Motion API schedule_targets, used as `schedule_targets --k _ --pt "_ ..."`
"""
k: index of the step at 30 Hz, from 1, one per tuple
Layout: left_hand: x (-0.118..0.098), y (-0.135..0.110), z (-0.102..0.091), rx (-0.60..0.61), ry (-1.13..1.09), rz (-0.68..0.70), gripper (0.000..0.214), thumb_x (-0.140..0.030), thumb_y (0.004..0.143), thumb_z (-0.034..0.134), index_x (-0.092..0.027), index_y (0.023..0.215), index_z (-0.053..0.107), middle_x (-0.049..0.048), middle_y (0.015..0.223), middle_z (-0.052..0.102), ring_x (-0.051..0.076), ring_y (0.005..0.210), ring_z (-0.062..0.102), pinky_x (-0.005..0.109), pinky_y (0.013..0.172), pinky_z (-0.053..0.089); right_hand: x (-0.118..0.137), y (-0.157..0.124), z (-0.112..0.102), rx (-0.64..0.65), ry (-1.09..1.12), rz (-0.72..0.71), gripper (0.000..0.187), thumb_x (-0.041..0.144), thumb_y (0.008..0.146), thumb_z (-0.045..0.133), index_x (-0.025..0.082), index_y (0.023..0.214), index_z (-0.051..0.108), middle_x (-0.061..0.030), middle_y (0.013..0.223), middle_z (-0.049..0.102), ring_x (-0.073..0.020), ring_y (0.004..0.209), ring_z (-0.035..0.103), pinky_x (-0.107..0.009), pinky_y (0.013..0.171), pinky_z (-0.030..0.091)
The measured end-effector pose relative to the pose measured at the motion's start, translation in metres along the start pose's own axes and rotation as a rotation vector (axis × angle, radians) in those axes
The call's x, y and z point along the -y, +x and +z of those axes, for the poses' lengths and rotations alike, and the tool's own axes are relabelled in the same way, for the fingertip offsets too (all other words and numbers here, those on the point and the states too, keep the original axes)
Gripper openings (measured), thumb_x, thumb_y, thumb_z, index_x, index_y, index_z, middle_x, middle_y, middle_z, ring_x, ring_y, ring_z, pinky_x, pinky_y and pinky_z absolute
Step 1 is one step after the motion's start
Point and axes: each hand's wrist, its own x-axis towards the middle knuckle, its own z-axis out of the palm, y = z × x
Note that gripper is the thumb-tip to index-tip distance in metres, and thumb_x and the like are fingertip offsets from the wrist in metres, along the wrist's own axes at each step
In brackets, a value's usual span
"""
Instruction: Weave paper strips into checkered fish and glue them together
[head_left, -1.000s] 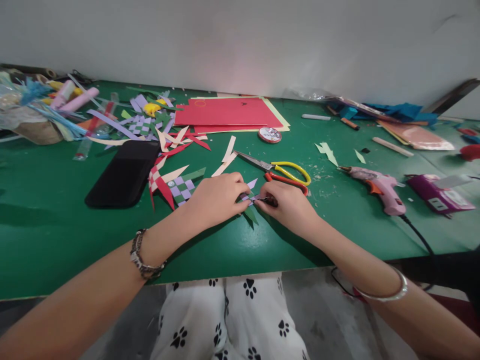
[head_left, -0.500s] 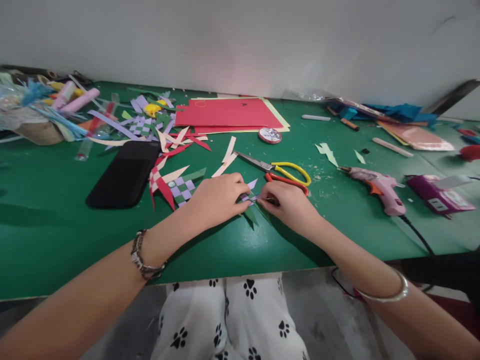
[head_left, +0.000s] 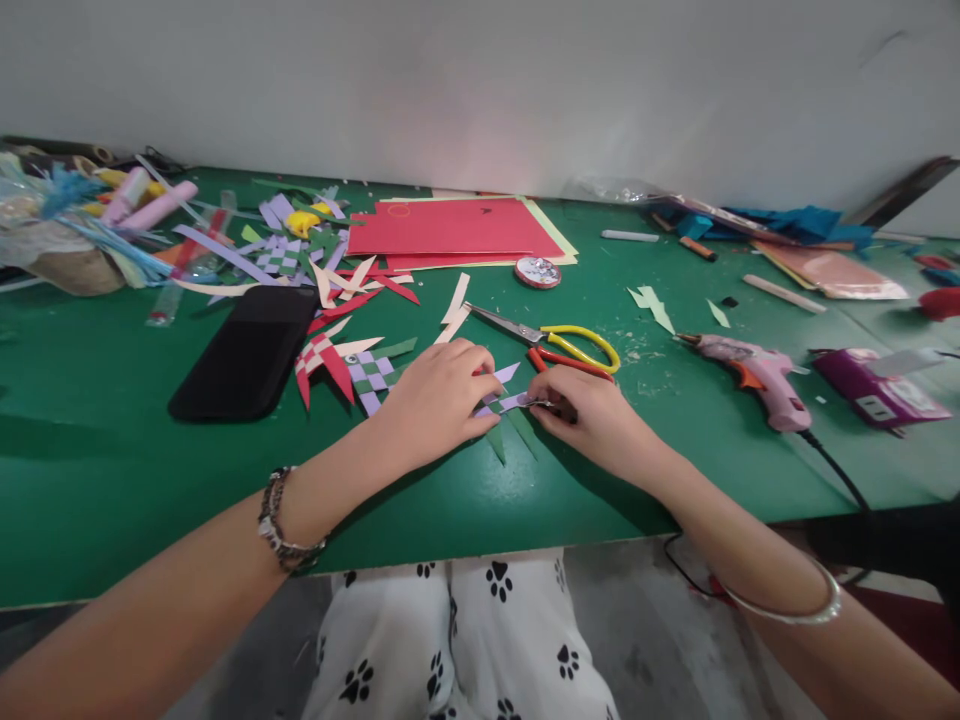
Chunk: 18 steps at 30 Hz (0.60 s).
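Observation:
My left hand (head_left: 450,390) rests on the table, fingers closed on a woven purple and green paper piece (head_left: 491,407) and covering much of it. Purple and green pointed ends stick out on its right side. A purple paper strip (head_left: 516,402) of that piece runs to my right hand (head_left: 585,410), which pinches its end; a small thin glint at these fingertips is too small to name. Left of my left hand lies a checkered purple and green paper fish (head_left: 369,372) with an eye. Whether it joins the held piece is hidden. Scissors (head_left: 581,345) lie behind my right hand.
A red and white woven paper fish (head_left: 319,355) lies beside a black phone (head_left: 246,350). Red paper sheets (head_left: 457,228) and a round tin (head_left: 537,272) are farther back. At right are a pink glue gun (head_left: 750,375) with its cord and a purple box (head_left: 877,385).
My right hand has shifted slightly right, and more of the purple strip shows between the hands. The checkered fish has turned a little. My left hand has barely moved.

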Motion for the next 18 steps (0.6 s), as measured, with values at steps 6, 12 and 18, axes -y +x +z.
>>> schedule_targets --k 6,12,18 --pt "0.000 -0.001 0.002 0.072 -0.036 0.091 0.020 -0.027 0.081 0.047 -0.019 0.096 0.058 0.0039 0.093 0.057 0.017 0.086 0.053 0.028 0.072 0.040 -0.002 -0.006 0.000 0.011 -0.026 -0.041 0.009 0.009 0.075 0.046 0.016 0.079 0.050 -0.0028 0.074 0.053 -0.0102 0.062 0.048 -0.021 0.055 0.039" --pt "0.001 -0.007 0.005 0.061 -0.015 0.115 0.023 -0.026 0.082 0.044 -0.019 0.101 0.057 0.0042 0.098 0.058 0.017 0.087 0.054 0.027 0.069 0.043 -0.005 -0.016 0.002 -0.015 -0.066 -0.115 0.017 0.012 0.081 0.041 0.016 0.093 0.053 -0.0069 0.085 0.057 -0.0149 0.077 0.055 -0.028 0.066 0.047" --pt "-0.002 -0.011 0.008 0.014 0.096 0.173 0.027 -0.024 0.084 0.039 -0.019 0.106 0.055 0.0055 0.098 0.059 0.018 0.088 0.055 0.025 0.059 0.044 -0.009 -0.027 0.005 -0.087 -0.102 -0.159 0.024 0.013 0.083 0.039 0.015 0.099 0.057 -0.0094 0.098 0.060 -0.0168 0.091 0.057 -0.031 0.078 0.049"
